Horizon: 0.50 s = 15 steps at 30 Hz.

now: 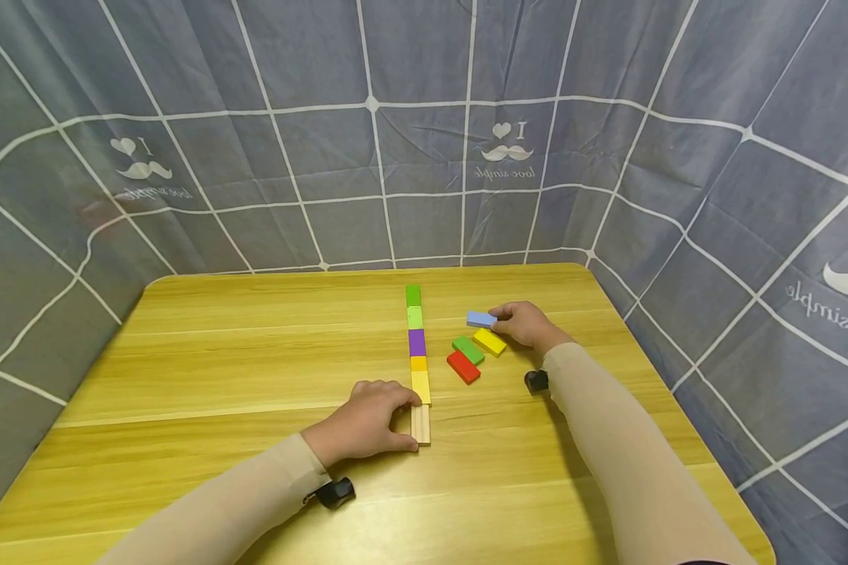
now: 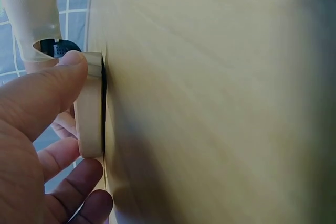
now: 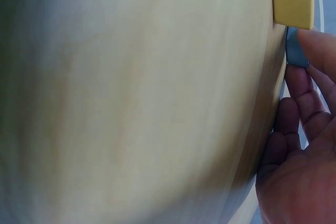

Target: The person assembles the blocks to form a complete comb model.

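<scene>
beige sleeves (image 1: 629, 455) are closest to the camera, coming in from the bottom edge, with a small black gadget (image 1: 335, 493) by the left cuff and another black gadget (image 1: 536, 382) by the right one. as for the hands, the left hand (image 1: 369, 421) has thumb and index spread just wide enough to grip a plain wood block (image 1: 422, 425) by its two ends, at the near end of a straight row on the table (image 1: 219, 353). going away from it: yellow block (image 1: 421, 386), orange block (image 1: 418, 363), purple block (image 1: 417, 343), light green block (image 1: 414, 318), dark green block (image 1: 413, 295). the right hand (image 1: 526, 324) is nearly closed, pinching the right end of a blue block (image 1: 479, 319) off to the right of the row; can't tell if it's lifted. crowding in on the near side of that are a loose yellow block (image 1: 490, 342), a loose green block (image 1: 469, 351) and a red block (image 1: 463, 367). from the right wrist the loose yellow one blocks part of the blue. grey-blue curtain (image 1: 424, 180) with white lines hangs behind the table.
</scene>
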Motion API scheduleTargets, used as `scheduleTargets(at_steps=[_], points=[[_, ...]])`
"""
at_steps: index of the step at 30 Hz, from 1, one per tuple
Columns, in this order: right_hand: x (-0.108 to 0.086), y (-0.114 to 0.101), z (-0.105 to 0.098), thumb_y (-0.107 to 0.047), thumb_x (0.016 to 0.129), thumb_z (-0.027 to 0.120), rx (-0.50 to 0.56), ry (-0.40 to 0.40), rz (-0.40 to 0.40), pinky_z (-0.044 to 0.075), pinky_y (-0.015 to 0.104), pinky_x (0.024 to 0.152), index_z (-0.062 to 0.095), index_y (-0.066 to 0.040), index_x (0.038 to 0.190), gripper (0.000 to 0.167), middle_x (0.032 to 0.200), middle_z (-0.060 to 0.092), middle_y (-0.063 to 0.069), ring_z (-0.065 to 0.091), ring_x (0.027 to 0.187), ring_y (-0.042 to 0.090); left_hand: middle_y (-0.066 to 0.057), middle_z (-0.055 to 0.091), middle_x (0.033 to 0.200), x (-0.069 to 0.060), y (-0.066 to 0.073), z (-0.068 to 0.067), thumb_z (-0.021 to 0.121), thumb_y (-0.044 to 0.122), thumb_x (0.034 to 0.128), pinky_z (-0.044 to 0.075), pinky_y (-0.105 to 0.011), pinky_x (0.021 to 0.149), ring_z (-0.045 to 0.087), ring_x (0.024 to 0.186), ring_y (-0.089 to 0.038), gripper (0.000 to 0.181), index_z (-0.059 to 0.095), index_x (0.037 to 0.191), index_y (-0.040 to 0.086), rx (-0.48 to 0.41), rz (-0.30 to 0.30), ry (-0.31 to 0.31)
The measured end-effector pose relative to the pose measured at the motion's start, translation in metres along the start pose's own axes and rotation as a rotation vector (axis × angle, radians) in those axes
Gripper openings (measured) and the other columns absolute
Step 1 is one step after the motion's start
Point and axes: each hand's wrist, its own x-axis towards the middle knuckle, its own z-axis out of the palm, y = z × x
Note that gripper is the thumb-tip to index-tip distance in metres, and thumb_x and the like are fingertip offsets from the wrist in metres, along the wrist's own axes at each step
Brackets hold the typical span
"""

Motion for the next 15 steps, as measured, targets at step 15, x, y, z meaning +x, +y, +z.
scheduleTargets(at_steps=[15], points=[[-0.0034, -0.0038, -0.0005, -0.023, 0.105, 0.066, -0.007, 0.002, -0.002, 0.042, 0.052, 0.119, 0.063, -0.007, 0.146, 0.044, 0.146, 0.064, 0.019, 0.058, 0.134, 0.037, 0.007, 0.066, 0.106, 0.0013, 0.0022, 0.0008, 0.091, 0.046, 0.0797, 0.036, -0.044, 0.098, 0.059, 0.107, -0.017, 0.057, 0.068, 0.123, 0.018, 0.010, -0.009, 0.003]])
